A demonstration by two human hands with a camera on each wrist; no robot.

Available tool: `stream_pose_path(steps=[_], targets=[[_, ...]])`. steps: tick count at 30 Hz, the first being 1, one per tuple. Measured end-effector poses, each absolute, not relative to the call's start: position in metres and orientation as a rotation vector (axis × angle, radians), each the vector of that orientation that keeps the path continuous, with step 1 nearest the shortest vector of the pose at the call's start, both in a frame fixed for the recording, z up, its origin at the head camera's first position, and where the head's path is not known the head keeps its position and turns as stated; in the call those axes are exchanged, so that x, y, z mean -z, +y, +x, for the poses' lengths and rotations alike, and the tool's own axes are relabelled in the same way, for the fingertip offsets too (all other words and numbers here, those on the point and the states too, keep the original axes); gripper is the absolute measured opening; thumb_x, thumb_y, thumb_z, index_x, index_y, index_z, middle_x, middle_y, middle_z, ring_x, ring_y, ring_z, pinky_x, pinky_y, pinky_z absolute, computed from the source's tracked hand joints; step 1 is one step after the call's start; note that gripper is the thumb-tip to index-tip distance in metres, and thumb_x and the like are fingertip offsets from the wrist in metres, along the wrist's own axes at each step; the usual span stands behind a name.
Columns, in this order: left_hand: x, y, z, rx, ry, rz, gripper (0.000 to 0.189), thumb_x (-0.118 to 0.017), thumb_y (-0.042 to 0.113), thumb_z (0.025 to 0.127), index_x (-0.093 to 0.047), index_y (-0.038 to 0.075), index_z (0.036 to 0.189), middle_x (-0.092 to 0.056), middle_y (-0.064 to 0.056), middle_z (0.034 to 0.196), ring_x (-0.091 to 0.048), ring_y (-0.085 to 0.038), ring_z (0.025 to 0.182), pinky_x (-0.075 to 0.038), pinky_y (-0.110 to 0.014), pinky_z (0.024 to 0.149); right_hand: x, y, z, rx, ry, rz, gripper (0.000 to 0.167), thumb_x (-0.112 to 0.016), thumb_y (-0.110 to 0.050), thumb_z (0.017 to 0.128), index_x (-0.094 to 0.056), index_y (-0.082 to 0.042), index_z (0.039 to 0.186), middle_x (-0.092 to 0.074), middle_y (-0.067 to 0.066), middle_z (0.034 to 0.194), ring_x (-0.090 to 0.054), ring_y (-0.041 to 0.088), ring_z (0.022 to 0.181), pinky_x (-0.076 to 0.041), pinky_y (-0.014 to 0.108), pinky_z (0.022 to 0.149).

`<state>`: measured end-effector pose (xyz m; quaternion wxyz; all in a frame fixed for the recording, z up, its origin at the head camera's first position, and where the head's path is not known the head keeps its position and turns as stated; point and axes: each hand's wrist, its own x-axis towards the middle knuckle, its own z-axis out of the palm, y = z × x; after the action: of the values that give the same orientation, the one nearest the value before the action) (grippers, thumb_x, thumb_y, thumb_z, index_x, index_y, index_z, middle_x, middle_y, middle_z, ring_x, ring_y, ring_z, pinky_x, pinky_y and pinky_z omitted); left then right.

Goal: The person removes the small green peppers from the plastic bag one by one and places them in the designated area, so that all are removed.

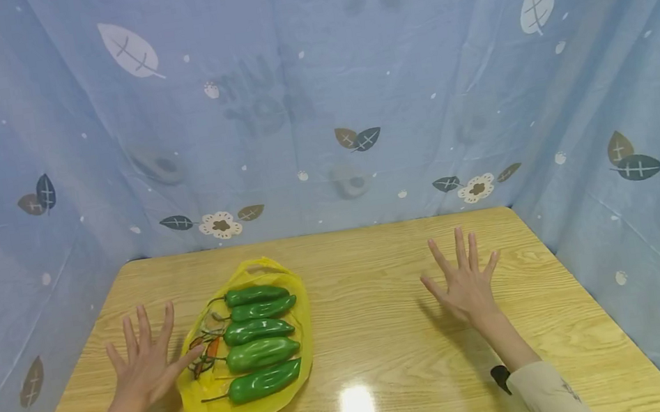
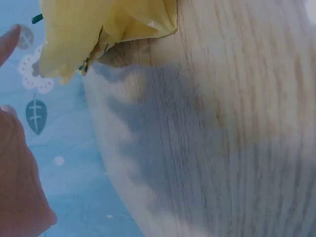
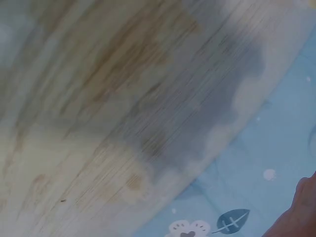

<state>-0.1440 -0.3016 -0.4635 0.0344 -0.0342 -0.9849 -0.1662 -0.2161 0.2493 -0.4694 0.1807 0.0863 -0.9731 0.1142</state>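
Several long green peppers (image 1: pixel 262 353) lie side by side in a column on a yellow plastic bag (image 1: pixel 270 411), stems toward the left. My left hand (image 1: pixel 145 369) is held just left of the bag with fingers spread. Its thumb reaches over the bag's left edge in the head view; whether it touches cannot be told. Part of this hand also shows in the left wrist view, near the bag (image 2: pixel 74 34). On the right side, my right hand (image 1: pixel 468 288) is over the table with fingers spread, holding nothing. Its shadow falls on the wood.
The light wooden table (image 1: pixel 376 312) has rounded back corners and a bright glare spot near the front. Blue curtains (image 1: pixel 290 99) with leaf and flower prints stand behind it and along both sides. Small dark and orange shapes (image 1: pixel 211 349) show beside the pepper stems.
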Motion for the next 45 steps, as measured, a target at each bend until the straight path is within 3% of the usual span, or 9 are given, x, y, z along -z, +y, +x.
stream_pose_path(steps=[8, 13, 18, 23, 26, 29, 36, 40, 45], targets=[[0.463, -0.298, -0.138, 0.516, -3.086, -0.137, 0.094, -0.047, 0.059, 0.093, 0.015, 0.021, 0.152, 0.033, -0.019, 0.149, 0.037, -0.042, 0.13, 0.02, -0.076, 0.093, 0.468, 0.24, -0.202, -0.298, -2.693, 0.315, 0.071, -0.05, -0.054, 0.092, -0.028, -0.025, 0.153, 0.009, 0.016, 0.159, 0.009, 0.042, 0.143, 0.008, 0.078, 0.099], [0.462, -0.292, -0.136, 0.567, -3.084, -0.154, 0.092, -0.048, 0.057, 0.093, 0.011, 0.021, 0.153, 0.03, -0.02, 0.15, 0.035, -0.044, 0.131, 0.019, -0.077, 0.094, 0.468, 0.232, -0.189, -0.292, -2.672, 0.357, 0.071, -0.051, -0.055, 0.091, -0.031, -0.024, 0.152, 0.005, 0.016, 0.16, 0.009, 0.038, 0.144, 0.0, 0.08, 0.098], [0.464, -0.289, -0.134, 0.639, -3.099, -0.164, 0.091, -0.05, 0.055, 0.093, 0.009, 0.021, 0.154, 0.027, -0.021, 0.152, 0.03, -0.048, 0.133, 0.018, -0.077, 0.094, 0.469, 0.225, -0.176, -0.335, -2.651, 0.393, 0.07, -0.049, -0.057, 0.091, -0.034, -0.023, 0.15, -0.001, 0.018, 0.16, 0.009, 0.037, 0.145, 0.003, 0.08, 0.098], [0.466, -0.29, -0.134, 0.734, -3.111, -0.17, 0.091, -0.052, 0.053, 0.093, 0.007, 0.021, 0.155, 0.005, -0.033, 0.153, 0.022, -0.054, 0.134, 0.018, -0.077, 0.094, 0.467, 0.219, -0.164, -0.328, -2.626, 0.429, 0.068, -0.051, -0.055, 0.091, -0.038, -0.022, 0.149, -0.009, 0.022, 0.158, 0.006, 0.038, 0.145, -0.003, 0.082, 0.096], [0.467, -0.291, -0.133, 0.781, -3.109, -0.182, 0.092, -0.053, 0.052, 0.092, 0.007, 0.023, 0.155, -0.008, -0.037, 0.151, 0.017, -0.057, 0.135, 0.018, -0.077, 0.094, 0.465, 0.216, -0.157, -0.314, -2.623, 0.455, 0.068, -0.046, -0.059, 0.093, -0.037, -0.023, 0.149, -0.007, 0.021, 0.158, 0.004, 0.039, 0.145, -0.005, 0.083, 0.095], [0.467, -0.29, -0.134, 0.815, -3.103, -0.206, 0.091, -0.054, 0.051, 0.093, 0.007, 0.024, 0.155, -0.012, -0.034, 0.151, 0.014, -0.058, 0.135, 0.019, -0.076, 0.094, 0.466, 0.212, -0.15, -0.322, -2.618, 0.484, 0.068, -0.041, -0.062, 0.093, -0.036, -0.023, 0.149, -0.008, 0.021, 0.158, -0.001, 0.044, 0.144, -0.004, 0.083, 0.095], [0.464, -0.288, -0.137, 0.938, -3.08, -0.277, 0.089, -0.055, 0.044, 0.094, 0.006, 0.024, 0.155, -0.017, -0.031, 0.152, 0.008, -0.059, 0.135, 0.018, -0.076, 0.095, 0.47, 0.204, -0.131, -0.403, -2.667, 0.523, 0.068, -0.051, -0.054, 0.093, -0.034, -0.022, 0.151, -0.01, 0.022, 0.158, 0.003, 0.042, 0.144, -0.004, 0.084, 0.094], [0.462, -0.287, -0.139, 1.084, -3.082, -0.307, 0.085, -0.053, 0.04, 0.096, 0.008, 0.028, 0.154, -0.013, -0.032, 0.152, 0.003, -0.06, 0.135, 0.012, -0.078, 0.096, 0.471, 0.201, -0.122, -0.412, -2.679, 0.557, 0.067, -0.045, -0.056, 0.095, -0.032, -0.021, 0.151, -0.008, 0.022, 0.158, 0.007, 0.041, 0.144, -0.006, 0.084, 0.093], [0.461, -0.288, -0.14, 1.277, -3.082, -0.361, 0.077, -0.046, 0.037, 0.101, 0.011, 0.037, 0.152, -0.008, -0.026, 0.156, -0.01, -0.059, 0.135, -0.011, -0.081, 0.094, 0.472, 0.197, -0.115, -0.442, -2.68, 0.584, 0.067, -0.042, -0.055, 0.096, -0.032, -0.019, 0.151, -0.004, 0.019, 0.159, 0.009, 0.042, 0.144, -0.003, 0.084, 0.093]])
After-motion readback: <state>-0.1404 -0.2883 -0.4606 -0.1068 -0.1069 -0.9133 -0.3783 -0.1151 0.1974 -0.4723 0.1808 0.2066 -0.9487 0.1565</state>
